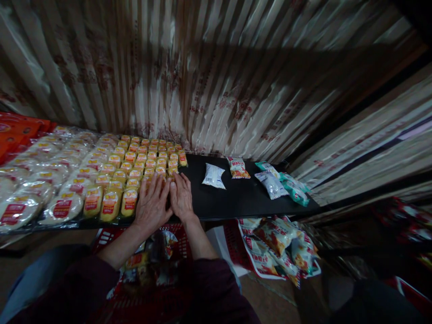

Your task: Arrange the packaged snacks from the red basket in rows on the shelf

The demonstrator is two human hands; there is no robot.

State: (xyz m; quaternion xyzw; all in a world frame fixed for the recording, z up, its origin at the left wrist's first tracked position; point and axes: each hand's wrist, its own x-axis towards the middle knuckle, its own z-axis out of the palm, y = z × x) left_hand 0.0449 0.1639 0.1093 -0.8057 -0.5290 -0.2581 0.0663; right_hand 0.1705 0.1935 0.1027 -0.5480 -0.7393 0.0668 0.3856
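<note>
My left hand [152, 203] lies flat, fingers stretched out, on the black shelf [236, 198] over the right end of the rows of small yellow snack packets [141, 164]. My right hand [181, 195] rests flat right beside it, fingertips touching the last packets of the rows. Both hands press against the packets' edge and hold nothing. Further left lie rows of larger round white packets with red labels [43, 189].
Loose packets lie on the shelf's right half: a white one [213, 176], a red-orange one [238, 167], and green and clear ones [283, 182]. A red basket [148, 265] with snacks stands below my arms. Big snack bags [280, 247] lie on the floor. Striped wrapped stock forms the back wall.
</note>
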